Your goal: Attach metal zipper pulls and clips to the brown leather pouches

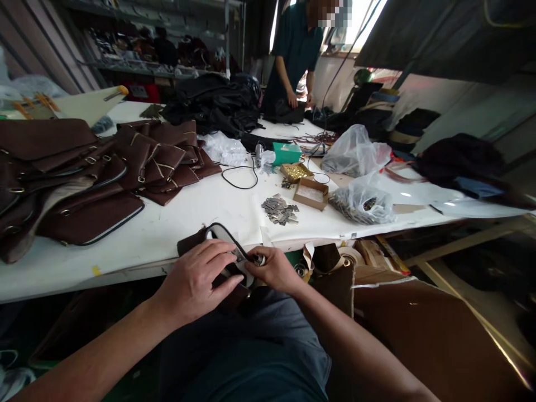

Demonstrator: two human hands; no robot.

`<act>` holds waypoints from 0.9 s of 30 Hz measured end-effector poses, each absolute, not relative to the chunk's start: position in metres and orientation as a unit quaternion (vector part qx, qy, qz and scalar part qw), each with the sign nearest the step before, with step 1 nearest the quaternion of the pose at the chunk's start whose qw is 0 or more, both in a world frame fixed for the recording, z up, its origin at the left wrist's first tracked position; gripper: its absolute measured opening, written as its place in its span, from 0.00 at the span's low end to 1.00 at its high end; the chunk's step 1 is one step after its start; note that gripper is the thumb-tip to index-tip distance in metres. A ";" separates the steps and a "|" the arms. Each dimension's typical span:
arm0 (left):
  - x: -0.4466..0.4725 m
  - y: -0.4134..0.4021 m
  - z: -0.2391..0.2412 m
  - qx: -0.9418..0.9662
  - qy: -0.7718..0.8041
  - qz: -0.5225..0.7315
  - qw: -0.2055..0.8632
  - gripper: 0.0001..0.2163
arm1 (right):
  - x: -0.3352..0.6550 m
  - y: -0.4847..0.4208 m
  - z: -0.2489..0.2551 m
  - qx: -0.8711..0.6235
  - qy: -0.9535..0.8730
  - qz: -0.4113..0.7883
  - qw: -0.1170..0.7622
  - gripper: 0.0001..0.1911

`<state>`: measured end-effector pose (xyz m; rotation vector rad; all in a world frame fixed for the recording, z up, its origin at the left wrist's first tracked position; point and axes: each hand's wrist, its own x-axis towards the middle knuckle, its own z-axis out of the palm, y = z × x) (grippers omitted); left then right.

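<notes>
A small dark brown leather bag with pale lining and black-edged trim lies tilted over the table's front edge, above my lap. My left hand curves over its near side, fingers bent and thumb a little apart at the opening. At the right end, my right hand is closed on the bag's edge. Something small and whitish shows by the right fingers; its kind is unclear. Part of the bag is hidden under both hands. Beyond them on the table lies a heap of flat metal plates.
Brown leather bags are piled at left, black goods behind. A box of gold-coloured fittings, a cardboard tray and plastic bags stand at right. A large carton is below right. Another person works across the table.
</notes>
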<state>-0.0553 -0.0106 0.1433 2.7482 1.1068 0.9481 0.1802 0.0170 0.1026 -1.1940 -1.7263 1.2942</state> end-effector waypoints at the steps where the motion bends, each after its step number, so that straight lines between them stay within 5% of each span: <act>1: -0.057 -0.013 0.155 0.874 0.359 0.327 0.002 0.13 | 0.189 0.024 0.124 -0.431 -0.722 0.474 0.261 0.07; 4: -0.058 -0.013 0.169 0.858 0.411 0.308 0.030 0.21 | 0.198 0.046 0.179 -0.368 -0.854 0.357 0.083 0.10; 6: -0.056 -0.009 0.156 0.841 0.454 0.248 0.158 0.22 | 0.189 0.060 0.198 -0.328 -0.895 0.301 0.008 0.11; 9: -0.048 -0.006 0.115 0.752 0.482 0.209 0.397 0.18 | 0.170 0.080 0.198 -0.298 -0.915 0.270 -0.040 0.10; 12: -0.039 -0.008 0.073 0.645 0.510 0.310 0.477 0.17 | 0.157 0.098 0.181 -0.300 -0.911 0.278 -0.055 0.09; 14: -0.031 -0.011 0.053 0.592 0.543 0.366 0.471 0.16 | 0.151 0.102 0.171 -0.333 -0.902 0.277 -0.001 0.08; 17: -0.017 -0.013 0.035 0.528 0.582 0.410 0.463 0.15 | 0.140 0.093 0.166 -0.398 -0.818 0.336 0.242 0.07; 20: -0.004 -0.011 0.027 0.472 0.596 0.445 0.473 0.15 | 0.120 0.073 0.158 -0.384 -0.638 0.494 0.448 0.18; 23: 0.005 -0.007 0.023 0.430 0.603 0.467 0.483 0.13 | 0.100 0.058 0.135 -0.346 -0.537 0.609 0.470 0.23; 27: 0.007 -0.001 0.018 0.369 0.615 0.488 0.498 0.10 | 0.097 0.057 0.103 -0.395 -0.549 0.571 0.465 0.22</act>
